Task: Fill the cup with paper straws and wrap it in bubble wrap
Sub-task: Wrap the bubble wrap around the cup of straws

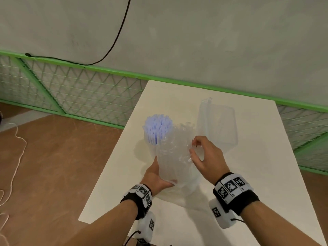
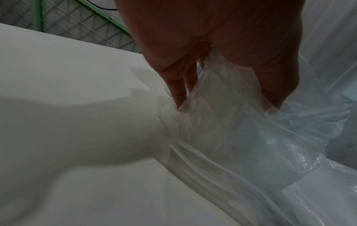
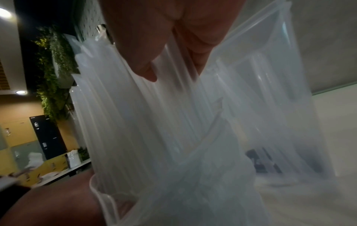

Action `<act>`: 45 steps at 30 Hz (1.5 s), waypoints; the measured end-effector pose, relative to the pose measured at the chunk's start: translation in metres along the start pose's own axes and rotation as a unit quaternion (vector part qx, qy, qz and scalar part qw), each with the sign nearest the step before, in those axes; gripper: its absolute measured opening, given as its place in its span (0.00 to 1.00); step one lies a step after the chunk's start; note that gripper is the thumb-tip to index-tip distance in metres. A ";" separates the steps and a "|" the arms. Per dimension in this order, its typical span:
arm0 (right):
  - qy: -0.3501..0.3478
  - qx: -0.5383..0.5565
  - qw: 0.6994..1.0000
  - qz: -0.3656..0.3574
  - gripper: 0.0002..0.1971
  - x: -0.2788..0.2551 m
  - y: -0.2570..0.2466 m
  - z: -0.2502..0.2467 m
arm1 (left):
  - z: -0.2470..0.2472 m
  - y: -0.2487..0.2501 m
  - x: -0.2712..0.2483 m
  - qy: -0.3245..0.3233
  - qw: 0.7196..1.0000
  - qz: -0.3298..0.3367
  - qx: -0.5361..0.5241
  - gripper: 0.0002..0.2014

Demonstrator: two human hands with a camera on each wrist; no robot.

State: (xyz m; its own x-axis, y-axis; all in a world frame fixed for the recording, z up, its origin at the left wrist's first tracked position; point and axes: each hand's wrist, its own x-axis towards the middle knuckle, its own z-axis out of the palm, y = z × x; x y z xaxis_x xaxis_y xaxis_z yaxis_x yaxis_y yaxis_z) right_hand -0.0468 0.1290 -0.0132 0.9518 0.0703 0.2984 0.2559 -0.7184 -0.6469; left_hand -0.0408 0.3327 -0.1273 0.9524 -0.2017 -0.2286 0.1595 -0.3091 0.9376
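Observation:
A clear cup packed with white paper straws (image 1: 157,129) sits on the white table (image 1: 257,174), the straws leaning up and away from me. Bubble wrap (image 1: 174,153) curls round its right and near side. My left hand (image 1: 159,176) grips the wrapped cup low on its left, thumb by the clear rim (image 1: 171,182). My right hand (image 1: 193,148) pinches the wrap's edge on the right. The left wrist view shows the fingers (image 2: 177,93) pressed into crumpled wrap (image 2: 231,125). The right wrist view shows my thumb (image 3: 144,68) on the wrap over the straws (image 3: 119,114).
A clear plastic container (image 1: 219,125) stands just behind and right of the cup. The table's left edge (image 1: 113,157) drops to a brown floor. A green mesh fence (image 1: 79,96) and a grey wall run behind the table.

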 end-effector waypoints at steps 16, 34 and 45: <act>0.060 0.000 0.998 0.023 0.12 0.006 -0.007 -0.006 | -0.001 0.008 -0.006 0.004 1.000 -0.019 -0.008 0.48; 0.076 -0.003 0.997 0.027 0.05 0.010 -0.016 -0.009 | -0.002 0.014 -0.010 0.000 1.000 -0.012 -0.018 0.48; 0.065 0.045 0.996 0.046 0.07 0.027 -0.025 -0.030 | -0.003 0.013 -0.011 -0.003 1.000 -0.011 -0.017 0.45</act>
State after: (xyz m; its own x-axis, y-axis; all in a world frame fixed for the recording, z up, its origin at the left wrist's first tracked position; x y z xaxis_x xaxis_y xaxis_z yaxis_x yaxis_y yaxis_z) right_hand -0.0330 0.1280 0.0322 0.9436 -0.0880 0.3191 0.1875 -0.6524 -0.7343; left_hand -0.0480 0.3339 -0.1113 0.9471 -0.2011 -0.2502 0.1886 -0.2822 0.9406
